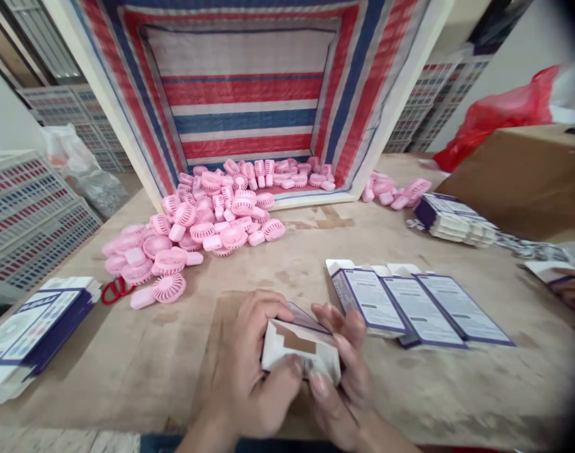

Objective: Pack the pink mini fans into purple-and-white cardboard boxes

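A small white box (299,346) with a brown patch on its near end is held between both hands, low in the middle of the view. My left hand (263,365) wraps round its left side, the thumb on the near end. My right hand (341,371) grips the right side, its thumb also at the near end. Just right of the hands, several flat white and purple boxes (424,305) lie overlapping on the table. Many pink handheld fans (202,220) are heaped beyond the hands, to the left.
A striped-lined open container (245,119) stands on its side at the back of the wooden table (174,377). Flat cartons (37,333) and red scissors (115,290) lie left. At right are stacked cartons (457,220), a cardboard box (528,176) and another person's hand (573,286).
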{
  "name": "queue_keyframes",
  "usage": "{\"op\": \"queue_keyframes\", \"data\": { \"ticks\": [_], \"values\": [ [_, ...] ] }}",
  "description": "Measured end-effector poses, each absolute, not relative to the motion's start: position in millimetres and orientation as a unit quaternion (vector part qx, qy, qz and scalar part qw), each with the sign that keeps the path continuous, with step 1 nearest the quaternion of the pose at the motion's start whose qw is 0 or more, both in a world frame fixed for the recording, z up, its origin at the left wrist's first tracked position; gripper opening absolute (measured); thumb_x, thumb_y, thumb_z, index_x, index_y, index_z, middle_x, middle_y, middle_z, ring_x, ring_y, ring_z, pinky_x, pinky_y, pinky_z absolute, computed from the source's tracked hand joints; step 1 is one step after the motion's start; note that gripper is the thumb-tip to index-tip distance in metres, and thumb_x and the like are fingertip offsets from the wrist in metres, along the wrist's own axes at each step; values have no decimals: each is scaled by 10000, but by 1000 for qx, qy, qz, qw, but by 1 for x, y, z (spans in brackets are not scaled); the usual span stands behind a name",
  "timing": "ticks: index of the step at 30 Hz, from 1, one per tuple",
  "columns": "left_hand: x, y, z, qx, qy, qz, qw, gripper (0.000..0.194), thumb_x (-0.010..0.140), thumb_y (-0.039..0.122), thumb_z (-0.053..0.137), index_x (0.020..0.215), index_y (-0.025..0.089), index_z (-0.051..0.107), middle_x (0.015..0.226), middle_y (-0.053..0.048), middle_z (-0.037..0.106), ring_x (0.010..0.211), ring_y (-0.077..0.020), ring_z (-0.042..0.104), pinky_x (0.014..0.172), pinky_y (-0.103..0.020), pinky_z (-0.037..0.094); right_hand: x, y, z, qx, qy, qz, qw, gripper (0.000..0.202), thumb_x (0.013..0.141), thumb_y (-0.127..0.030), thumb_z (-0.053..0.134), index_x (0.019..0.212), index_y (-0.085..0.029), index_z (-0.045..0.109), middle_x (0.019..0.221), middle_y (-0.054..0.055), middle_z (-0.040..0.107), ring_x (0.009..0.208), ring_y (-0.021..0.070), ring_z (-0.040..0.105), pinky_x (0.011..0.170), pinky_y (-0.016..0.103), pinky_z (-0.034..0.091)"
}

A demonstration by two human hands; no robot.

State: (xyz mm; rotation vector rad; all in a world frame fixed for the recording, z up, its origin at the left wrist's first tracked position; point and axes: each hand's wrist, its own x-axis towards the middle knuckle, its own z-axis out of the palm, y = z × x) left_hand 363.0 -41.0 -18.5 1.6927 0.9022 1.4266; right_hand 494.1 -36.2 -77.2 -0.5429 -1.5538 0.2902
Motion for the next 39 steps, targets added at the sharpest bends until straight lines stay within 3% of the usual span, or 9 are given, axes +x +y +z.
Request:
{"op": "queue_keyframes", "data": {
  "ticks": [3,8,10,13,19,25,30,36,39],
  "values": [
    [364,-36,-26,611,337,607,380,198,852,236,558,1038,245,629,1014,-40,584,981,-220,553,855,-342,454,500,-34,-65,-225,-725,136,636,623,968,-82,365,1558,-251,261,1667,-105,121,1507,134,278,1239,330,313],
    [359,-30,-27,557,365,670,327,201,814,70,588,906,236,652,877,-12,601,873,-180,572,807,-292,465,511,-29,-63,-211,-748,87,623,643,927,-61,401,1540,-235,317,1665,-106,137,1504,152,289,1256,364,291],
    [362,-35,-22,582,345,642,359,129,873,244,630,993,242,677,955,-34,609,951,-211,573,859,-322,479,512,-29,-67,-209,-730,115,641,559,982,-134,338,1530,-248,341,1659,-106,172,1496,159,305,1251,379,307],
    [372,-46,-19,593,297,596,453,434,934,588,499,1172,267,667,1151,-57,594,1103,-252,552,960,-358,488,512,-28,-71,-220,-669,178,687,465,1026,-217,280,1444,-313,461,1616,-114,298,1438,172,408,1207,410,385],
    [377,-44,-30,643,288,580,409,367,1008,244,466,1327,378,590,1224,-24,560,1164,-193,522,983,-305,468,514,-26,-73,-232,-641,222,697,379,1029,-240,370,1351,-341,541,1566,-77,399,1293,217,574,1063,437,536],
    [375,-38,-25,581,233,576,526,320,961,435,519,1150,306,743,1136,-47,587,1139,-230,551,1023,-341,479,513,-23,-68,-224,-625,218,715,277,1016,-238,438,1220,-279,620,1202,15,687,1105,193,670,1039,425,526],
    [380,-36,-28,431,182,611,638,425,917,392,574,1326,296,639,1080,-17,691,1066,-202,623,959,-296,532,519,-20,-55,-225,-670,184,683,289,984,-214,463,1223,-245,622,1047,38,728,993,205,696,1012,458,513],
    [379,-29,-34,556,257,637,468,345,967,169,529,1222,322,704,1114,-13,676,1076,-165,603,975,-269,497,515,-12,-57,-226,-640,216,702,302,979,-180,471,1209,-254,651,1037,27,713,963,180,687,989,421,518],
    [378,-29,-35,579,238,628,463,207,939,277,608,1071,287,766,1112,-28,609,1060,-188,602,955,-298,517,511,-11,-60,-213,-643,203,708,293,967,-173,477,1182,-217,671,1042,44,710,969,183,684,974,413,525]
  ]
}}
